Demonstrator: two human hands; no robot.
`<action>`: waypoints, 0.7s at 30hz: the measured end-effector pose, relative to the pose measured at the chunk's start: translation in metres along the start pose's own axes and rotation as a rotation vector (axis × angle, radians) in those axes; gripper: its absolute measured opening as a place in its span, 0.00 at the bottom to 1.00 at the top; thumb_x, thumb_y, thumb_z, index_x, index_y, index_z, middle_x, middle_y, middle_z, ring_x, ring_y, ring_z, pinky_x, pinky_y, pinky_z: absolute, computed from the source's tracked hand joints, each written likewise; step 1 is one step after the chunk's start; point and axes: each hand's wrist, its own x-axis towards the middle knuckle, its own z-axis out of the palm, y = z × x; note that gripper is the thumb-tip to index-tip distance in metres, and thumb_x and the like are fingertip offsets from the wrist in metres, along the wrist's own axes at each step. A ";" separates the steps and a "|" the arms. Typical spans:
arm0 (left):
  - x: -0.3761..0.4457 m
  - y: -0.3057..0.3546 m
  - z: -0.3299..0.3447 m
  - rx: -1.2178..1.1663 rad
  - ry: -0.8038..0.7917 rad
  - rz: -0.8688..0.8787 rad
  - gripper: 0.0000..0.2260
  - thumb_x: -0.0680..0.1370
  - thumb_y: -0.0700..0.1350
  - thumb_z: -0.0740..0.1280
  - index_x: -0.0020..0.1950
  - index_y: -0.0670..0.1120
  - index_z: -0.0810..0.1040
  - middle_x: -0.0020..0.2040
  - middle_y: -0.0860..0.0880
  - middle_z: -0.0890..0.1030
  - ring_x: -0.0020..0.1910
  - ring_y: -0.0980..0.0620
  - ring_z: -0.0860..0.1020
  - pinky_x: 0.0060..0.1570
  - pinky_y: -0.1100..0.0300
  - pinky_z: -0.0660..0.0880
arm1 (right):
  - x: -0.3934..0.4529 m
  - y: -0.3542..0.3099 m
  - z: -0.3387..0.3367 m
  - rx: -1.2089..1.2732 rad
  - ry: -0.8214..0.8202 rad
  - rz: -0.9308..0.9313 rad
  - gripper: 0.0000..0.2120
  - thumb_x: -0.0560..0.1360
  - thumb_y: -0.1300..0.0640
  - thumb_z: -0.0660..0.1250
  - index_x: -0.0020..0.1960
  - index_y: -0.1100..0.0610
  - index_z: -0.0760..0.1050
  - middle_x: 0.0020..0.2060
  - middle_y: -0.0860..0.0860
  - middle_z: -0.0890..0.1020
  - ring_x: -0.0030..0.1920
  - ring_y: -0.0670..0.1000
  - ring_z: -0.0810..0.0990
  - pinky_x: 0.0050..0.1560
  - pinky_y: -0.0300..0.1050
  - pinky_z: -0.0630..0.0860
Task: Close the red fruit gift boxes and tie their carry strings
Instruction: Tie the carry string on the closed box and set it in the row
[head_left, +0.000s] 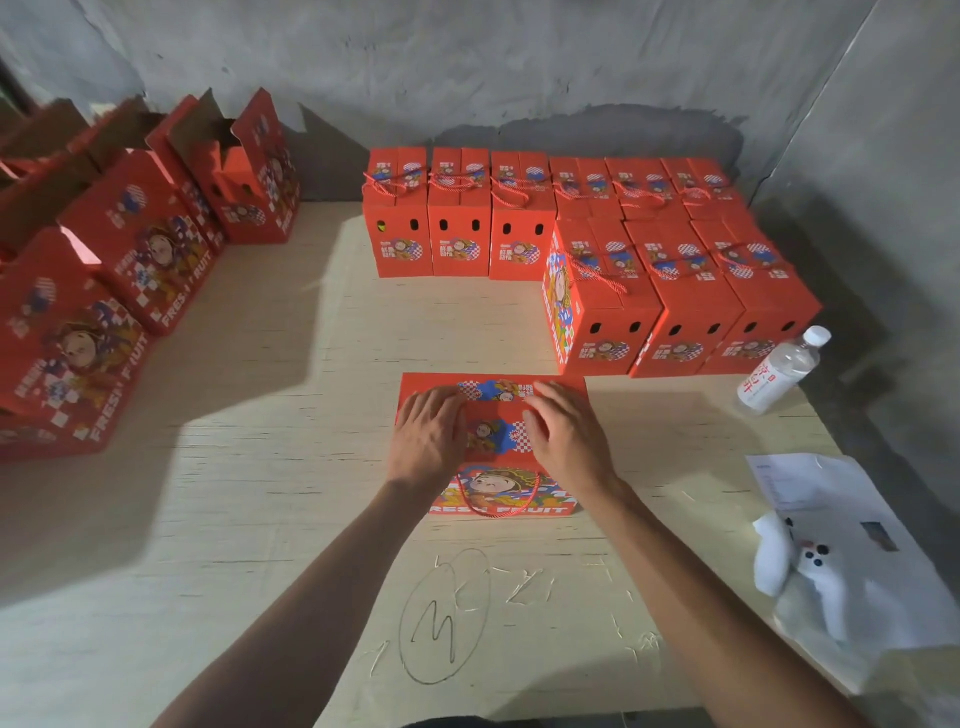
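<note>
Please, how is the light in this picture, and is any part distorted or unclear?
Head view: bright light falls on the table centre, with hard angular shadows at left; the wide lens bends the open boxes at the left edge outward; the corners darken; both hands are sharp.

Table layout, clock positions taken from the box under the hands

Center of the table (260, 415): one box (491, 441) with the left hand (428, 434) and right hand (563, 434) both flat on its top, its carry string (496, 493) hanging down the near face. At 12 o'clock, a row of closed boxes (460, 218) along the wall; at 1–2, a nearer row of three closed boxes (680, 296) right in front of that one. At 9–10, a line of open boxes (140, 249). Water bottle (782, 371) at 3, papers (831, 519) and a plastic bag (810, 582) at 4.
</note>
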 end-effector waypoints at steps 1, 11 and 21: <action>0.005 -0.001 0.000 -0.028 0.002 0.004 0.09 0.80 0.40 0.69 0.58 0.40 0.84 0.58 0.44 0.84 0.59 0.41 0.81 0.65 0.45 0.74 | 0.004 -0.002 0.004 0.021 0.009 -0.016 0.11 0.79 0.58 0.71 0.60 0.60 0.84 0.63 0.56 0.83 0.66 0.58 0.79 0.70 0.56 0.73; 0.016 -0.005 0.010 -0.048 0.050 -0.007 0.07 0.78 0.50 0.74 0.50 0.47 0.86 0.48 0.51 0.82 0.47 0.46 0.77 0.49 0.50 0.75 | 0.012 -0.006 0.017 -0.026 0.091 0.010 0.10 0.79 0.51 0.69 0.52 0.57 0.83 0.55 0.50 0.83 0.56 0.51 0.79 0.57 0.47 0.77; 0.011 0.003 0.001 -0.029 0.112 0.050 0.13 0.82 0.45 0.68 0.39 0.43 0.78 0.39 0.47 0.78 0.38 0.44 0.74 0.38 0.49 0.72 | 0.008 -0.014 0.013 -0.134 0.161 0.057 0.14 0.79 0.48 0.66 0.41 0.56 0.77 0.38 0.49 0.76 0.42 0.51 0.72 0.39 0.46 0.69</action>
